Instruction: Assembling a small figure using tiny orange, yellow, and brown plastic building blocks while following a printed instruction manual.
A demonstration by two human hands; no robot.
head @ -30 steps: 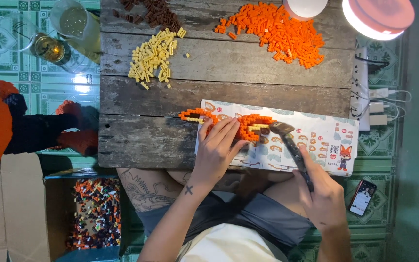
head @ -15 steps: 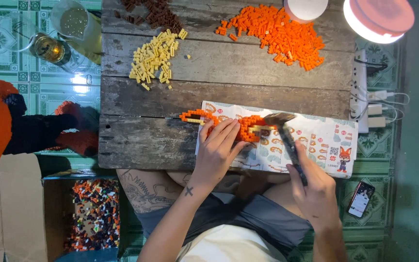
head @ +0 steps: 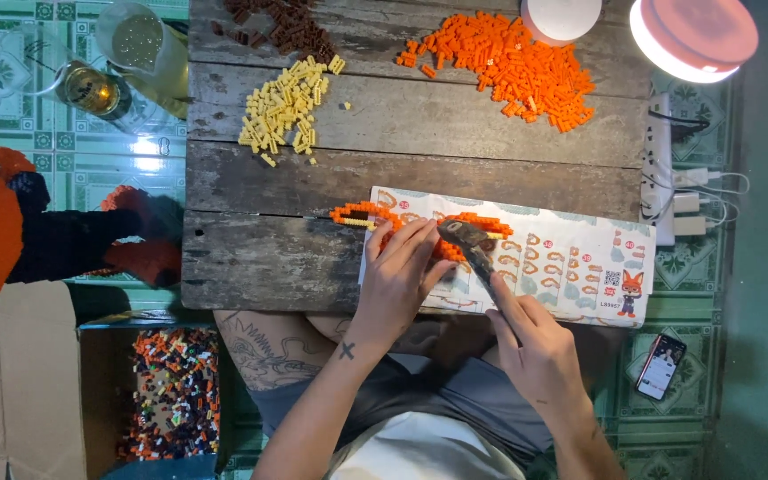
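An orange strip built of small bricks (head: 362,213) lies across the left end of a printed instruction sheet (head: 571,258) on a rough wooden table (head: 268,262). My left hand (head: 399,280) rests flat on the strip's middle, fingers spread over it. My right hand (head: 535,351) grips the handle of a small dark hammer (head: 466,240), whose head sits on the orange bricks right beside my left fingertips.
Loose piles lie at the far side: yellow bricks (head: 286,107), orange bricks (head: 513,67), brown bricks (head: 282,20). A round pink lamp (head: 691,36) shines at top right. A power strip (head: 664,178) and phone (head: 660,366) are right; a box of mixed bricks (head: 175,391) is lower left.
The hammer head has moved left along the orange strip toward my left fingertips. My right hand followed it up and to the left. My left hand stayed pressed on the strip.
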